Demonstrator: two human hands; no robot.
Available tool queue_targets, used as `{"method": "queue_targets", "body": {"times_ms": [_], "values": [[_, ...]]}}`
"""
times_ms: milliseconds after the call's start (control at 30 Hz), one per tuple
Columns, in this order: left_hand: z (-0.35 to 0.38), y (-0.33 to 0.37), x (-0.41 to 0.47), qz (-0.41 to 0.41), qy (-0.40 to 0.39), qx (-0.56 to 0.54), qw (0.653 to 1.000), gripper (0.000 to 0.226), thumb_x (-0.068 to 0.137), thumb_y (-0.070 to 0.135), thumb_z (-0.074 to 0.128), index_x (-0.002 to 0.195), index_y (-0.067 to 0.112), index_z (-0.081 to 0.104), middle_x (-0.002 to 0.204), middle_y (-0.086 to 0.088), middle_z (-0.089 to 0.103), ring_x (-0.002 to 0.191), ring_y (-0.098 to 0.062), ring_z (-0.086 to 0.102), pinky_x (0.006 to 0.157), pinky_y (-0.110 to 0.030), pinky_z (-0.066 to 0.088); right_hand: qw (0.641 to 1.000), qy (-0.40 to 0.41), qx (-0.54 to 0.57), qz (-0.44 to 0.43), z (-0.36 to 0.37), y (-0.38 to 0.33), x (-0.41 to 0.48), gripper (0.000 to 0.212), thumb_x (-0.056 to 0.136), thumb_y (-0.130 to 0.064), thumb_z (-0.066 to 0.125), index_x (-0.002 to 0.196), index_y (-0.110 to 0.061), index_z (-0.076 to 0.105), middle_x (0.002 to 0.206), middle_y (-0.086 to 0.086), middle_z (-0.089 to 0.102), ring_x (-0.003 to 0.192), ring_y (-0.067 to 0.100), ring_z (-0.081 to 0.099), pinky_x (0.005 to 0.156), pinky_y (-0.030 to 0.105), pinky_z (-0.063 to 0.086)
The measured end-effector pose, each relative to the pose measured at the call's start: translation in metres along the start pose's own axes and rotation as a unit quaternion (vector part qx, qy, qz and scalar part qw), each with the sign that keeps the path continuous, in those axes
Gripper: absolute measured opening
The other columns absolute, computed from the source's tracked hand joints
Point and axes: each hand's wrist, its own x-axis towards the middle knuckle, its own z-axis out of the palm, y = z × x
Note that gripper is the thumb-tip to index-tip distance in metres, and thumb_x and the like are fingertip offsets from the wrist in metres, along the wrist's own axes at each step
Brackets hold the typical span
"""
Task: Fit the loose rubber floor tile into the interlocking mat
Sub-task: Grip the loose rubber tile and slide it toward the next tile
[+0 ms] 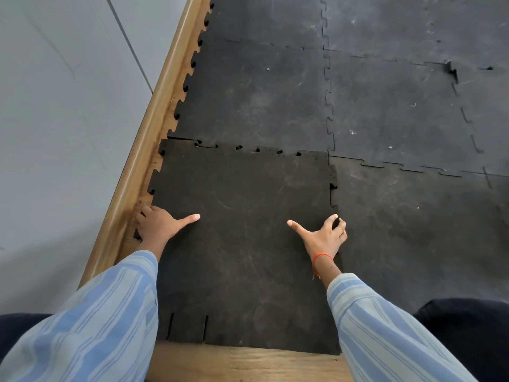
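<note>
left hand (157,223) fingers hidden under tile (242,244) | mat (385,106) cropped

Both arms extended forward. Left hand (155,224) grips left edge of tile (242,230), thumb flat on top. Right hand (322,237) grips its right edge, fingers curled over, thumb splayed inward.

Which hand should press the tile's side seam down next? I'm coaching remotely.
Right. The right hand grips the loose tile at the unseated seam beside the mat; the left hand sits at the wall-side edge.
</note>
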Motion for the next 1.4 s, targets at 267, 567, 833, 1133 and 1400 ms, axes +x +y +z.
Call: {"method": "queue_targets", "body": {"times_ms": [267,567,833,1133,1400], "values": [[-0.001,0.006,0.002,-0.003,0.009,0.023,1.000,0.132,0.055,0.087,0.057,0.146,-0.001,0.023,0.149,-0.020,0.024,0.134,-0.041,0.030,0.105,-0.050,0.037,0.999,0.018,0.017,0.022,0.006,-0.002,0.000,0.118,0.066,-0.067,0.071,0.149,-0.003,0.018,0.156,0.014,0.014,0.142,0.033,0.012,0.117,0.041,0.019],[0.004,0.026,-0.003,-0.043,-0.054,-0.020,0.997,0.145,0.054,0.091,0.051,0.150,0.002,-0.009,0.159,-0.019,-0.011,0.146,-0.041,-0.006,0.118,-0.053,0.006,0.985,-0.024,-0.159,-0.056,0.000,-0.008,0.012,0.128,0.069,-0.076,0.058,0.149,0.003,-0.003,0.160,0.020,-0.005,0.148,0.030,-0.006,0.120,0.044,0.003],[0.042,0.079,-0.035,0.077,-0.019,-0.037,0.996,0.133,0.063,0.094,0.028,0.150,0.002,-0.015,0.157,-0.021,-0.022,0.145,-0.033,-0.020,0.117,-0.051,-0.004,0.965,-0.082,-0.228,-0.103,-0.001,0.006,0.009,0.130,0.069,-0.082,0.049,0.148,0.003,-0.011,0.157,0.020,-0.019,0.146,0.031,-0.018,0.120,0.044,0.002],[0.019,0.062,0.000,-0.024,0.035,-0.095,0.995,0.130,0.055,0.095,0.041,0.152,0.026,-0.009,0.157,-0.027,-0.011,0.145,-0.042,-0.011,0.113,-0.059,-0.008,0.969,-0.076,-0.215,-0.089,-0.005,0.002,0.014,0.142,0.059,-0.083,0.059,0.148,0.003,-0.010,0.159,0.021,-0.012,0.148,0.032,-0.010,0.120,0.041,0.005],[0.016,0.056,0.025,-0.077,0.043,-0.118,0.989,0.141,0.051,0.089,0.058,0.153,0.016,-0.007,0.159,-0.025,0.000,0.145,-0.044,-0.001,0.115,-0.057,-0.001,0.988,-0.059,-0.119,-0.076,-0.003,0.005,0.015,0.143,0.055,-0.071,0.074,0.149,0.003,-0.005,0.158,0.019,0.000,0.146,0.033,-0.001,0.121,0.037,0.005]]}}
